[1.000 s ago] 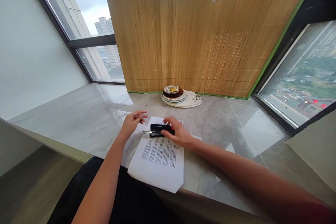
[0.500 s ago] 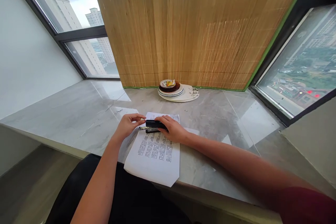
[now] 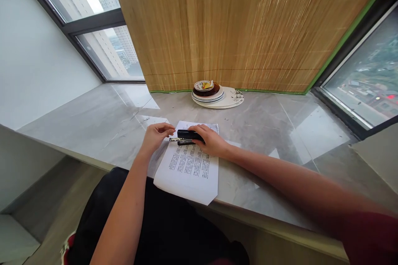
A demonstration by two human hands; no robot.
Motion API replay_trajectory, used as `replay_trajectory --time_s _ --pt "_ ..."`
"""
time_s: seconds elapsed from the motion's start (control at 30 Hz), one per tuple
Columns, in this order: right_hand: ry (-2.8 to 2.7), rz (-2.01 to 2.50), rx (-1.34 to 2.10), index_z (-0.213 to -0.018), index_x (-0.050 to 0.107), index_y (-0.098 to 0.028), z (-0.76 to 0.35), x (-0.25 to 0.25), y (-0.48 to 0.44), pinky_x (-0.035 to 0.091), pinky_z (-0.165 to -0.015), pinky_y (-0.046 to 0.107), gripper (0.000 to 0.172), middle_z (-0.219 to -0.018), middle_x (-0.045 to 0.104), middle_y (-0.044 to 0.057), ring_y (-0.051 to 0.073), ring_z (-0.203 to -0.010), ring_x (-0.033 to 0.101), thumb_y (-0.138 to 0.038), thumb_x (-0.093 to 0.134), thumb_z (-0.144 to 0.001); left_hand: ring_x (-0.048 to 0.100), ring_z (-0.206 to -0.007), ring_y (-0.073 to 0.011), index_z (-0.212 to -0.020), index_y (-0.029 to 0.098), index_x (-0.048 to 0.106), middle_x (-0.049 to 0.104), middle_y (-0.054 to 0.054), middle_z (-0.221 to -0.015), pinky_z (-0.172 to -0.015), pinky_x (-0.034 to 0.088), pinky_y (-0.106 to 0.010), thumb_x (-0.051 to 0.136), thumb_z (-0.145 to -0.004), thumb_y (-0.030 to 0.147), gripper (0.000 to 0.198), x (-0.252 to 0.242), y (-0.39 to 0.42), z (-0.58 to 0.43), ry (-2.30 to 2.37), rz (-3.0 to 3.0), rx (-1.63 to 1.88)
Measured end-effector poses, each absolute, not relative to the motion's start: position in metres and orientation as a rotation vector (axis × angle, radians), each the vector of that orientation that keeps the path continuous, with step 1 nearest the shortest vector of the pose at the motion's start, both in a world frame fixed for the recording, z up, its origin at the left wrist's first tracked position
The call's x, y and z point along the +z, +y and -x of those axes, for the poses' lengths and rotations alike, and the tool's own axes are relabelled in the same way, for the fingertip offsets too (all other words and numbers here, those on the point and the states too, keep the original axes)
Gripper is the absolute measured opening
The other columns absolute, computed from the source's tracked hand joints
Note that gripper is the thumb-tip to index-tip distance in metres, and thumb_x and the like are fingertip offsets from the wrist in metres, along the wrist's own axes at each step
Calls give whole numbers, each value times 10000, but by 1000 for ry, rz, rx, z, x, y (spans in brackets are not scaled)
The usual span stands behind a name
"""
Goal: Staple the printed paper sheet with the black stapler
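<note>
A black stapler (image 3: 189, 134) lies on printed sheets of paper (image 3: 189, 174), its metal front part showing below the black top arm. My right hand (image 3: 209, 140) is wrapped round the stapler's right end and covers part of it. Just off the stapler's left end is my left hand (image 3: 158, 136), thumb and fingers brought together in a pinch. Whatever is between those fingertips, if anything, is too small to make out. The paper's near edge overhangs the front of the grey counter (image 3: 248, 169).
Toward the back stands a stack of plates (image 3: 207, 95) on a pale oval board (image 3: 234, 97). A bamboo blind (image 3: 217, 29) hangs behind it. Windows flank the counter at left and right. My legs (image 3: 177, 223) are below the counter's front edge.
The head view has dipped, so everything sits higher and further right in the picture. My left fingertips have come slightly away from the stapler's end. My right hand keeps its grip.
</note>
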State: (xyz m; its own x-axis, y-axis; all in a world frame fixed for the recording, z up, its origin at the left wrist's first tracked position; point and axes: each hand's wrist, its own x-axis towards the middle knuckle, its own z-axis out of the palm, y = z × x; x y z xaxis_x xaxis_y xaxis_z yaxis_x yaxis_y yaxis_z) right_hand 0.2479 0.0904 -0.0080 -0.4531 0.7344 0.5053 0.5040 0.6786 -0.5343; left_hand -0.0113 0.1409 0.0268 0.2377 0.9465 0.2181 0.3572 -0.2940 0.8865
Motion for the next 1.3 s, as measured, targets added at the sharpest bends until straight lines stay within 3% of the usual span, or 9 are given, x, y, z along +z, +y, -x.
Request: replay_trajectory --time_s 0.2,0.4,0.63,0.9,1.17,1.3 --pt "-2150 949 402 -1365 517 -248 -248 -7 90 490 -1010 437 423 -1258 649 88 270 -1159 573 -162 587 -957 761 -879 -269 -977 179 828 809 -97 -938 -846 607 -389 875 -731 395 331 26 127 16 1133 -1717 1016" --pt "-2140 956 416 -1384 514 -269 -248 -9 91 491 -1016 446 448 -1278 644 86 277 -1195 571 -164 590 -955 762 -1017 -312 -1047 165 812 810 -117 -1002 -1007 583 -463 873 -747 433 407 30 120 19 1151 -1690 1143" --pt "-2137 952 422 -1385 514 -267 -248 -8 90 488 -1023 450 464 -1280 645 84 276 -1193 568 -141 589 -945 779 -920 -310 -905 174 822 811 -107 -954 -958 604 -467 869 -737 417 299 28 123 16 1218 -1667 1151" --pt "-2143 956 413 -1377 522 -263 -248 -7 90 492 -1009 444 444 -1267 648 89 277 -1179 574 -155 591 -951 765 -1011 -331 -1077 155 809 801 -138 -1049 -1009 584 -479 904 -699 436 480 27 123 20 1202 -1601 1118" --pt "-2143 965 419 -1378 519 -269 -248 -7 90 495 -999 448 443 -1268 648 89 277 -1181 579 -159 583 -954 767 -991 -333 -1056 159 807 796 -140 -1073 -1020 569 -492 873 -733 503 476 30 122 17 1248 -1675 1149" --pt "-2143 967 426 -1378 516 -272 -248 -6 89 494 -999 447 444 -1263 649 86 277 -1177 577 -157 579 -954 773 -967 -315 -1019 158 795 757 -144 -1202 -983 588 -471 880 -724 485 449 32 122 17 1206 -1631 1236"
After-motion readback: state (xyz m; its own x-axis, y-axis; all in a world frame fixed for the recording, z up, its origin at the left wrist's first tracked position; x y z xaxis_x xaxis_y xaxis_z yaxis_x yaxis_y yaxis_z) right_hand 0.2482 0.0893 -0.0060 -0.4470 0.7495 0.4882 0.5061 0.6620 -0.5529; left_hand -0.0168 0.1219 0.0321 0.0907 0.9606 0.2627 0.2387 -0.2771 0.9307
